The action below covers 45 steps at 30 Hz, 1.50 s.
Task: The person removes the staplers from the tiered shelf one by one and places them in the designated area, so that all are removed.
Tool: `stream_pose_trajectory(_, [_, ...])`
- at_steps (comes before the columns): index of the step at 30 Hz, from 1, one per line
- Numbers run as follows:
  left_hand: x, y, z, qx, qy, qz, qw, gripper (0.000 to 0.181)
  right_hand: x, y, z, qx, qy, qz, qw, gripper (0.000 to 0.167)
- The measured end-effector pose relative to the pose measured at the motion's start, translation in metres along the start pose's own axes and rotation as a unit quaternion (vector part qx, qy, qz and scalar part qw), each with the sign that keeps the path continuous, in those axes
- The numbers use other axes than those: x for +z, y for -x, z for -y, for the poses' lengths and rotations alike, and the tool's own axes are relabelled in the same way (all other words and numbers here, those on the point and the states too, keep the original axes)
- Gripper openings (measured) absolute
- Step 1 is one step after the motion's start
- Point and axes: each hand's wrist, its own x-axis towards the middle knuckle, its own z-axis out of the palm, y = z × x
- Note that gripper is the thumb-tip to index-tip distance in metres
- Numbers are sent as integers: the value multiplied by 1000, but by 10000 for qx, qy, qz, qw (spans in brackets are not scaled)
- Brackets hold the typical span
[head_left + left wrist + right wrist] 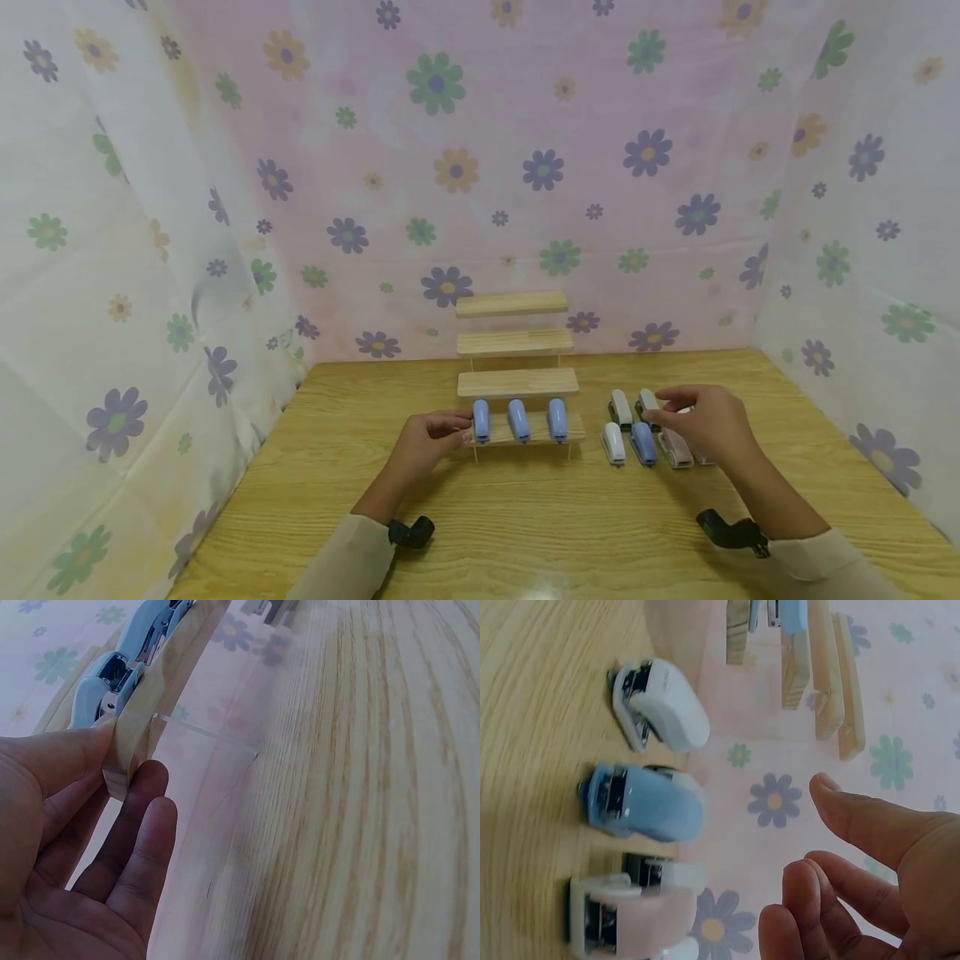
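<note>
Three light-blue staplers (518,421) stand in a row on the lowest wooden shelf (133,754) of a stepped rack. At that shelf's left end, my left hand (427,442) (82,825) grips the board beside the leftmost stapler, thumb and fingers on either side of its end. Over the group on the right, my right hand (708,421) (870,885) hovers with fingers bent loosely apart, holding nothing. Below it stand a white stapler (613,443) (676,705), a blue stapler (643,443) (652,802) and a pink stapler (677,448) (649,922). Pale staplers (620,408) stand behind; the hand partly hides some.
Three higher wooden shelves (517,383) rise behind the lowest one, all without items. The rack stands on a wood-grain table (525,525), near its back edge. Flower-patterned cloth (495,125) hangs behind and on both sides.
</note>
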Motion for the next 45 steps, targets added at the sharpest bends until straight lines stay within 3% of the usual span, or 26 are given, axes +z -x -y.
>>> stream_pose_trajectory(9, [1,-1,1,46,3,5,10000,18,10,-3,24,-142,-178,108,9997,53])
stream_pose_trajectory(15, [1,1,1,4,10,-30,10000,18,18,-8,35,-133,-283,263,9992,57])
stream_pose_trajectory(23, [0,2,6,38,95,-9,9999,20,29,-10,47,-210,-403,186,9988,58])
stream_pose_trajectory(32, [2,2,5,20,72,14,10000,19,43,-12,52,-228,-659,178,9974,52])
stream_pose_trajectory(45, [0,0,2,35,-22,-58,10000,18,62,-5,62,-227,-799,321,9960,60])
